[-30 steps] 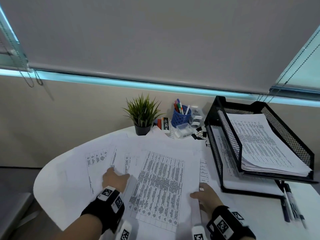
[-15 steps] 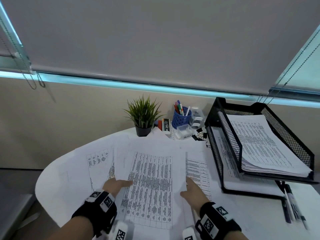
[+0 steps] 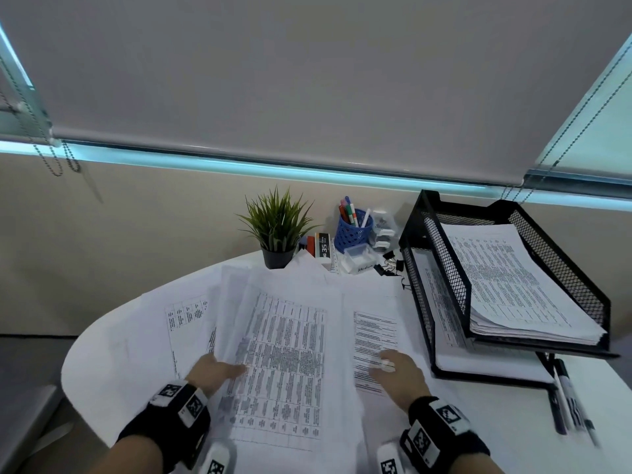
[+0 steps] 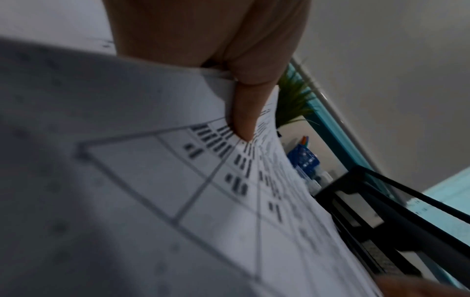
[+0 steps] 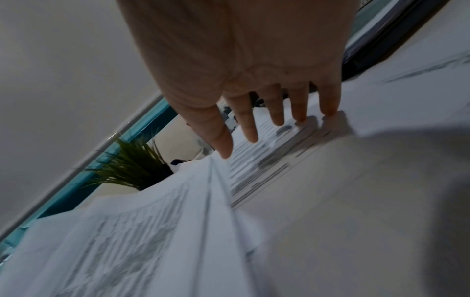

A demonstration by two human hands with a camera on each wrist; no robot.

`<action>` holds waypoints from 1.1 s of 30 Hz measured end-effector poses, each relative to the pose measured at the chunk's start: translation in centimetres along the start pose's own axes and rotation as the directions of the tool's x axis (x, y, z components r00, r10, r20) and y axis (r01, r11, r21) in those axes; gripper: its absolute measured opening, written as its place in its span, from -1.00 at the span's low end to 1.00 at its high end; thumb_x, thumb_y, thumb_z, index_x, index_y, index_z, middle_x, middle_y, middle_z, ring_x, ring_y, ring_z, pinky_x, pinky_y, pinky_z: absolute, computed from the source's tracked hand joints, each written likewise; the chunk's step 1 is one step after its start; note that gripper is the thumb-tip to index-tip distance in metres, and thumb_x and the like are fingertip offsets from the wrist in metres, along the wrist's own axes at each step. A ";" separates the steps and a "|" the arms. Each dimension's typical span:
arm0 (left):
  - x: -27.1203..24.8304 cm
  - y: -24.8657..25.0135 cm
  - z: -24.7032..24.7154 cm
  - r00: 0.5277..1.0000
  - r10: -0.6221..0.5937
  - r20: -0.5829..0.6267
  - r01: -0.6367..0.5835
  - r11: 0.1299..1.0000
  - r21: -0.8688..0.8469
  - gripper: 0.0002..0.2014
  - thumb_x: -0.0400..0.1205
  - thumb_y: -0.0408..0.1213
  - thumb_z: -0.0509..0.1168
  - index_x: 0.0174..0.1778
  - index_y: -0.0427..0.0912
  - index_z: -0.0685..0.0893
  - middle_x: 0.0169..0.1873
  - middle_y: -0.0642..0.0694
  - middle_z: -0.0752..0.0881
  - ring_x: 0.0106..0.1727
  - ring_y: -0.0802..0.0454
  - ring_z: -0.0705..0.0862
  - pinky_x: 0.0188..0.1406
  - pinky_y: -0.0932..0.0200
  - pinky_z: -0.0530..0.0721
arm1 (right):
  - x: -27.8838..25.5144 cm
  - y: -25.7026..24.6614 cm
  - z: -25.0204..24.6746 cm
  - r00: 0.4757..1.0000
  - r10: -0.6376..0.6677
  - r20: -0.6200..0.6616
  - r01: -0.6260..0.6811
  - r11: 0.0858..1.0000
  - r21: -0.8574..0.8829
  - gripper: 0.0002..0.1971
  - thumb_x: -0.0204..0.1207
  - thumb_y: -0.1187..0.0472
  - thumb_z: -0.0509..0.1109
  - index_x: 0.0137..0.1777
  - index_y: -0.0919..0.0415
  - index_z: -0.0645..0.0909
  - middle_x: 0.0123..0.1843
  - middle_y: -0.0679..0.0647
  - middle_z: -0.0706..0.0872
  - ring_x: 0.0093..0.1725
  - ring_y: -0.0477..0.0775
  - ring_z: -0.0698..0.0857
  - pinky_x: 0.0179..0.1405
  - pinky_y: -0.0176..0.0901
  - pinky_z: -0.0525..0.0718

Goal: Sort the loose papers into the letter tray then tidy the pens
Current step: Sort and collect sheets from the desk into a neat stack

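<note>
The left hand (image 3: 213, 369) pinches a sheaf (image 3: 280, 364) at its left edge — thumb on top, raised off the table (image 3: 102, 364). The right hand (image 3: 396, 371), fingers (image 5: 277, 112) spread and straight, seems to rest on a sheet (image 3: 374, 340) just beside the tray (image 3: 434, 268). Pens (image 3: 567, 398) lie by the tray's near corner — bare tabletop around them.

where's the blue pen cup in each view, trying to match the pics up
Head: blue pen cup at the back of the table, between the potted plant and the black letter tray.
Left wrist: right of centre, beyond the edge of the papers the left hand pinches, just below the plant.
Right wrist: not in view; the right hand may cover it.
Shared landmark: the potted plant.
</note>
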State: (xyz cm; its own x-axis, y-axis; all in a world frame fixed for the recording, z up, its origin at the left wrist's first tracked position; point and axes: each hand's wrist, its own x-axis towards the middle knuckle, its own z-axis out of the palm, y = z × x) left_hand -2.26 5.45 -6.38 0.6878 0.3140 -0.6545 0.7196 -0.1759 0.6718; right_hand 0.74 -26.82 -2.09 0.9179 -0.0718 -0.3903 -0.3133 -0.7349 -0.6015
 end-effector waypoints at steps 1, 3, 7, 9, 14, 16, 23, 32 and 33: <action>-0.1 -0.2 -0.5 1.000 0.006 0.006 -0.006 0.999 -0.035 -0.44 0.43 -0.30 0.52 0.25 -0.52 0.51 -0.04 -0.31 0.69 0.06 -0.27 0.63 0.18 -0.08 0.59 | 0.1 0.4 -0.3 0.999 0.032 -0.028 -0.034 0.997 -0.068 -0.52 0.50 0.11 0.42 0.41 0.13 0.50 0.42 0.11 0.51 0.43 0.13 0.47 0.40 -0.14 0.36; 0.9 -1.1 -1.6 1.000 0.017 0.005 -0.017 0.998 -0.067 -0.35 0.37 -0.27 0.56 0.27 -0.54 0.49 0.00 -0.34 0.69 0.10 -0.30 0.63 0.24 -0.11 0.56 | 0.4 1.2 -0.9 0.995 0.074 -0.065 -0.082 0.988 -0.129 -0.41 0.47 0.09 0.44 0.49 0.19 0.41 0.46 0.17 0.49 0.44 0.17 0.47 0.42 -0.10 0.37; 0.5 -0.8 -2.7 0.999 0.027 0.021 -0.024 0.992 -0.121 -0.09 0.30 -0.16 0.60 0.45 -0.54 0.34 0.39 -0.43 0.50 0.41 -0.37 0.47 0.48 -0.19 0.36 | 1.1 2.6 -1.5 0.986 0.135 -0.098 -0.123 0.985 0.122 -0.31 0.40 0.23 0.51 0.50 0.33 0.32 0.41 0.28 0.52 0.37 0.26 0.51 0.39 0.03 0.48; -0.5 -0.2 -2.9 1.000 0.007 0.028 -0.002 0.986 -0.164 -0.34 0.46 -0.37 0.49 0.38 -0.59 0.38 0.35 -0.42 0.52 0.42 -0.33 0.47 0.47 -0.08 0.32 | 1.4 2.7 -1.9 0.980 0.157 -0.120 -0.113 0.944 0.310 -0.34 0.39 0.32 0.52 0.46 0.33 0.33 0.33 0.25 0.55 0.32 0.26 0.54 0.36 0.07 0.50; 1.5 -1.8 -2.9 0.999 0.033 0.035 -0.027 0.985 -0.170 0.15 0.07 0.00 0.69 0.46 -0.52 0.32 0.40 -0.40 0.50 0.43 -0.33 0.46 0.51 -0.18 0.31 | 2.0 3.0 -2.9 0.980 0.199 -0.018 -0.156 0.814 0.560 -0.66 0.42 0.45 0.44 0.21 0.43 0.61 0.14 0.30 0.73 0.12 0.31 0.68 0.14 0.10 0.61; 2.3 -2.3 -2.9 0.998 0.029 0.057 -0.021 0.991 -0.134 0.12 -0.01 0.03 0.71 0.38 -0.49 0.43 0.30 -0.32 0.61 0.35 -0.31 0.54 0.46 -0.17 0.38 | 1.9 2.7 -3.5 0.983 0.180 -0.034 -0.126 0.797 0.590 -0.75 0.45 0.53 0.36 0.12 0.47 0.68 0.03 0.35 0.77 -0.04 0.30 0.72 -0.08 -0.01 0.62; 3.6 -2.6 -2.1 0.999 0.010 0.039 -0.007 0.998 -0.063 0.10 0.00 0.04 0.68 0.40 -0.43 0.46 0.31 -0.32 0.61 0.31 -0.31 0.57 0.41 -0.18 0.45 | 1.1 -0.4 -7.0 0.970 0.016 -0.244 0.094 0.897 0.432 -0.80 0.51 0.40 0.35 -0.11 0.15 0.77 -0.16 0.14 0.83 -0.13 0.22 0.78 0.02 0.12 0.73; 0.1 0.5 -1.1 0.995 0.098 -0.029 -0.101 0.989 -0.107 -0.26 0.35 -0.33 0.55 0.43 -0.42 0.42 0.27 -0.34 0.61 0.24 -0.25 0.57 0.33 -0.10 0.48 | -1.4 -4.8 -14.7 0.778 -0.095 -0.622 0.310 0.918 0.247 -0.81 0.57 0.25 0.31 0.04 0.25 0.74 -0.23 0.13 0.71 -0.25 0.14 0.60 -0.11 -0.12 0.55; -0.2 0.8 -0.9 0.992 0.111 -0.056 -0.116 0.988 -0.103 -0.39 0.42 -0.43 0.48 0.39 -0.43 0.45 0.20 -0.34 0.63 0.14 -0.20 0.58 0.23 -0.04 0.50 | -1.6 -5.2 -15.2 0.749 -0.098 -0.656 0.343 0.904 0.257 -0.81 0.56 0.25 0.30 0.01 0.23 0.74 -0.28 0.09 0.70 -0.29 0.11 0.58 -0.15 -0.13 0.56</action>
State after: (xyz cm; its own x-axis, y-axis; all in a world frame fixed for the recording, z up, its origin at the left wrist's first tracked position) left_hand -1.94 6.12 -5.41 0.7566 0.3447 -0.5556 0.6214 -0.1144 0.7751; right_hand 4.57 -33.13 12.28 0.8777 -0.4237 0.2238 -0.0306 -0.5156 -0.8563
